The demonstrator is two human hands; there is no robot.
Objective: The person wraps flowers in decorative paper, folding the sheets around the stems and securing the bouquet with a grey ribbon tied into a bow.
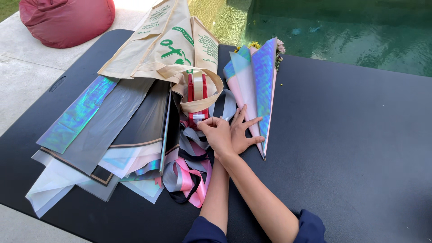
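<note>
A: Head view first. What do you count?

B: 2 hands, arms crossed at the wrists. 1 red tape dispenser point(197, 96) stands upright on the dark tabletop point(360, 135), with 1 roll of pale tape in it. 1 wrapped bouquet point(254, 90) lies to its right, a cone of pink and iridescent blue sheets, point toward the person, flower heads at the far end.

A: And the hands?

B: The right hand point(217, 133) reaches across to the near end of the dispenser; its grip is pinched shut, fingertips on the tape end there. The left hand point(243, 132) lies flat and open on the lower part of the bouquet, fingers spread, pressing the wrap down, holding nothing.

A: What else lies about?

B: 1 beige cloth bag point(166, 42) with green print lies behind the dispenser; 1 of its handles loops around the dispenser and hides part of it. To the left is a fanned pile of wrapping sheets point(103, 135), iridescent, grey, black and white; I cannot count them exactly. A tangle of ribbons point(189, 177), pink, grey and black, lies under the right forearm. 1 red beanbag point(67, 18) sits on the paving at far left, and a pool point(337, 31) lies beyond the tabletop.
</note>
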